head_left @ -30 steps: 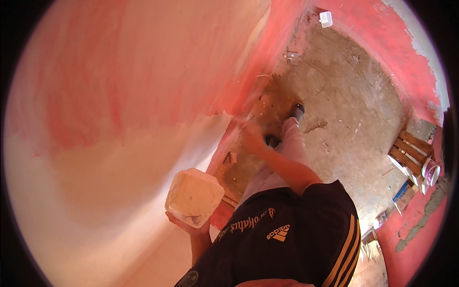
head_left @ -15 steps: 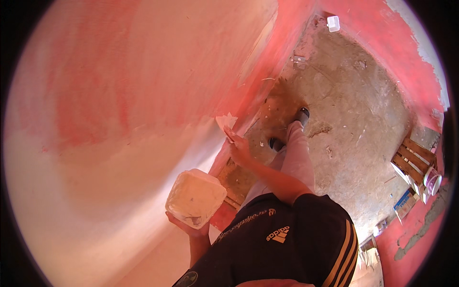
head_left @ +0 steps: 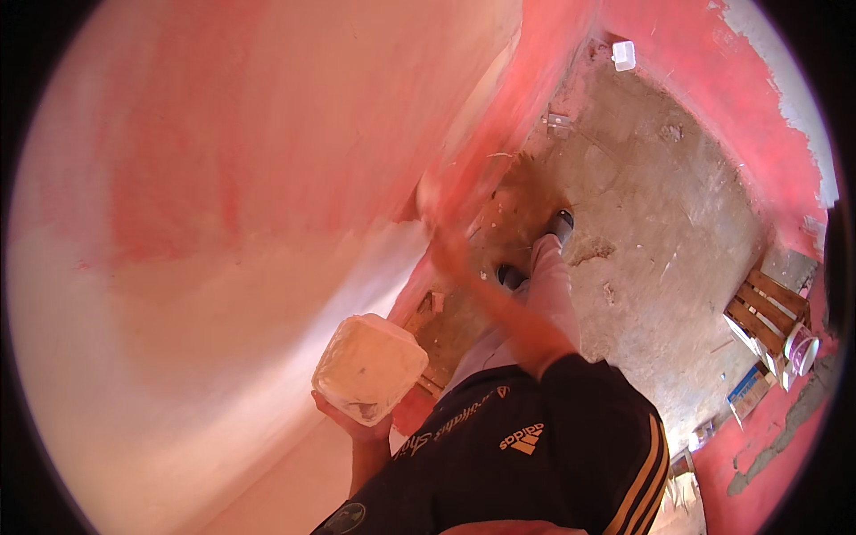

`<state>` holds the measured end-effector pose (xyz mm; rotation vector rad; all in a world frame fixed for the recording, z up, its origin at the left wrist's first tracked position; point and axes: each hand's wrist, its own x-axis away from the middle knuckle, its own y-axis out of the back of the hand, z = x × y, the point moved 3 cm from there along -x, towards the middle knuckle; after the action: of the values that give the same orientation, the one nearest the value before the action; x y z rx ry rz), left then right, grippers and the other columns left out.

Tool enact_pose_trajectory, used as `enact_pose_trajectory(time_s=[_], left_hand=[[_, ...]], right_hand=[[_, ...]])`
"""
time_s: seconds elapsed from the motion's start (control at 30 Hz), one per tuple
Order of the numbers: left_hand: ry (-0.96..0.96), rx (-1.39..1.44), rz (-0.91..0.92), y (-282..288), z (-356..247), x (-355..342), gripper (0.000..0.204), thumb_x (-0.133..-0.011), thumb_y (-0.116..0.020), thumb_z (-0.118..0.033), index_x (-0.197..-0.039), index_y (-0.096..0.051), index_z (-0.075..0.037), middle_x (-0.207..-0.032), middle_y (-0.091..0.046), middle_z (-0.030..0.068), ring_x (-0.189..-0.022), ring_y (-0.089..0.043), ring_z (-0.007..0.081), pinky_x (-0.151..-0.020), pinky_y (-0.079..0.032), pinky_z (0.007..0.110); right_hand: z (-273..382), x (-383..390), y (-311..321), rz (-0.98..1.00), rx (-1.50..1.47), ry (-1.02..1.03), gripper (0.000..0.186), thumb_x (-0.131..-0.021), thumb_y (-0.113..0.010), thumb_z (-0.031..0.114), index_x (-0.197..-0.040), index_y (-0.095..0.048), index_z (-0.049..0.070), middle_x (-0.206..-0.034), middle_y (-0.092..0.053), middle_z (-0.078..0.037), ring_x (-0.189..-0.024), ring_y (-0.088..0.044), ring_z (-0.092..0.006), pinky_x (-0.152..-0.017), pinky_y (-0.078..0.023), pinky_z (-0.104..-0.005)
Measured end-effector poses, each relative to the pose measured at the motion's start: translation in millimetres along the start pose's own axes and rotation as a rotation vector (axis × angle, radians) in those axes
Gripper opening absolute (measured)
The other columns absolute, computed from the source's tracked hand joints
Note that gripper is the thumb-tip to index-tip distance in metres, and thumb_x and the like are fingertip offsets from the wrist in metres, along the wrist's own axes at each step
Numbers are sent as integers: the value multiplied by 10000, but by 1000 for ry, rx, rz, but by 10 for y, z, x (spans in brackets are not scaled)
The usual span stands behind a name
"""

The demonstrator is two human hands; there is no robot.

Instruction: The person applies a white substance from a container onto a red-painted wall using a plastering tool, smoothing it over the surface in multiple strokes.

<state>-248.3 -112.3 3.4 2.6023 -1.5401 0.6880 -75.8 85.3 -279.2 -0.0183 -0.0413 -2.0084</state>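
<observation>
My left hand (head_left: pixel 357 426) grips a pale squarish plastic tub (head_left: pixel 370 366) from below and the side. Whitish smears and a small grey patch mark the tub's upward face. Against the pink and white wall (head_left: pixel 294 134), my right hand (head_left: pixel 446 241) is smeared by motion. A thin putty knife with a pale, wedge-shaped blade (head_left: pixel 427 198) is in it, the blade at the wall and also blurred. Pale, filler-like coating covers the lower wall, with pinkish red streaks showing above it.
Rough concrete floor (head_left: pixel 660 223) lies to my right, my feet upon it. A small white container (head_left: pixel 623 55) sits in the far corner. At right are a slatted wooden crate (head_left: pixel 765 303), a white and purple bucket (head_left: pixel 802 349) and a blue and tan box (head_left: pixel 747 390).
My right hand has swept the putty knife slightly up and away along the wall, from above the floor edge onto the wall. My left hand still holds the tub almost in place.
</observation>
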Motion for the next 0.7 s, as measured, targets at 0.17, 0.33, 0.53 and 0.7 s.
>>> enact_pose_trajectory(time_s=[0.17,0.33,0.53,0.7], left_hand=[[-20,118,98,-1,-5,-21,619,-1019,-281,-566,-1406,-383,-94,-1383,-443,62,-1276,-451,235,-1059,-429,427],[-9,-84,7,48,-11,33,747,-946,-288,-706,-1443,-401,-161,-1444,-435,57,-1323,-437,272,-1078,-400,482],[16,-144,-124,-234,-39,49,734,-949,-305,-696,-1435,-411,-157,-1441,-439,59,-1320,-438,273,-1089,-387,480],[45,181,58,-24,-40,-1,649,-989,-321,-621,-1410,-404,-134,-1396,-448,44,-1270,-456,246,-1070,-402,451]], right_hand=[[-97,125,373,-63,-39,-54,283,-998,-496,231,-1107,-654,23,-804,-623,-41,-726,-563,-128,-653,-477,-317],[156,-2534,1329,-284,-30,-8,348,-998,-495,307,-1132,-653,28,-794,-628,-38,-724,-573,-171,-646,-470,-337],[-121,-904,285,-105,121,128,341,-1016,-483,278,-1204,-628,34,-930,-661,-58,-764,-590,-181,-697,-489,-329],[-65,534,232,204,-38,-28,355,-1030,-471,276,-1247,-608,31,-1038,-659,-63,-862,-605,-169,-777,-493,-311]])
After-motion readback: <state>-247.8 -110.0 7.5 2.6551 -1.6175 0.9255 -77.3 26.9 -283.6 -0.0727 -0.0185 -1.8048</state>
